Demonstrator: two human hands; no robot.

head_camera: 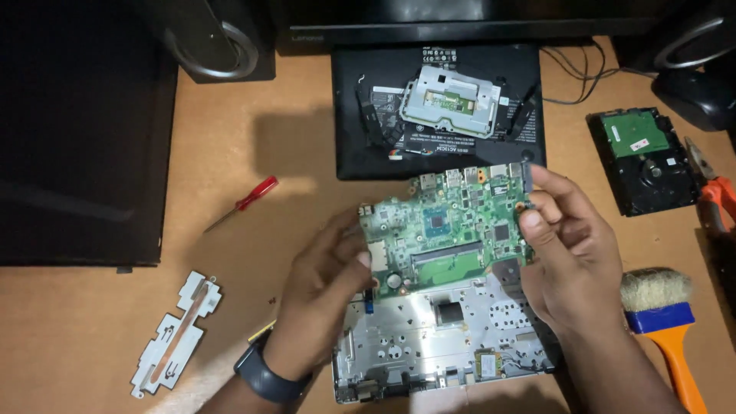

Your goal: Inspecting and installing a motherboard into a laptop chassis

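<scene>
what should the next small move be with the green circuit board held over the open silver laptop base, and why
Probably carry the green circuit board aside onto bare wooden desk: left hand and right hand hold its edges, lifted above the silver laptop base.

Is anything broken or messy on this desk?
Nothing looks broken, but the laptop is in pieces. The left hand and right hand hold its green circuit board up above the opened silver laptop base. A silver metal bracket and a red-handled screwdriver lie loose on the wooden desk.
</scene>
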